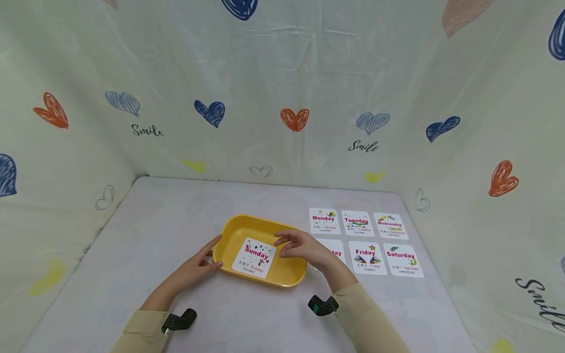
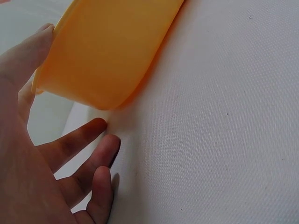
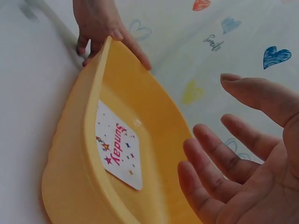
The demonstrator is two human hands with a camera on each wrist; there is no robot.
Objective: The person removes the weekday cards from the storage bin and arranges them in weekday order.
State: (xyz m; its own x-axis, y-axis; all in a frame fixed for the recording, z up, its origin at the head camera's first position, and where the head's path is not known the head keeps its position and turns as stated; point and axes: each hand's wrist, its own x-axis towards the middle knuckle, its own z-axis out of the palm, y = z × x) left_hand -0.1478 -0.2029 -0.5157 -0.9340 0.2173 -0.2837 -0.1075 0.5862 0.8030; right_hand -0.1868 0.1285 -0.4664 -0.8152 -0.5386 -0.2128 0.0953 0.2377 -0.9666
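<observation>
A yellow tray sits on the table with a white "Sunday" card lying flat inside it. My left hand is at the tray's left end, thumb and forefinger spread and touching the rim. In the left wrist view its other fingers are loose beside the tray wall. Over the tray's right side hovers my right hand, its fingers relaxed and holding nothing. The right wrist view shows its palm and fingers apart from the card.
To the right, day cards lie in two rows: Monday, Tuesday and Wednesday behind, Friday and Saturday in front. Another card is partly hidden by the right hand. A heart-print curtain surrounds the table.
</observation>
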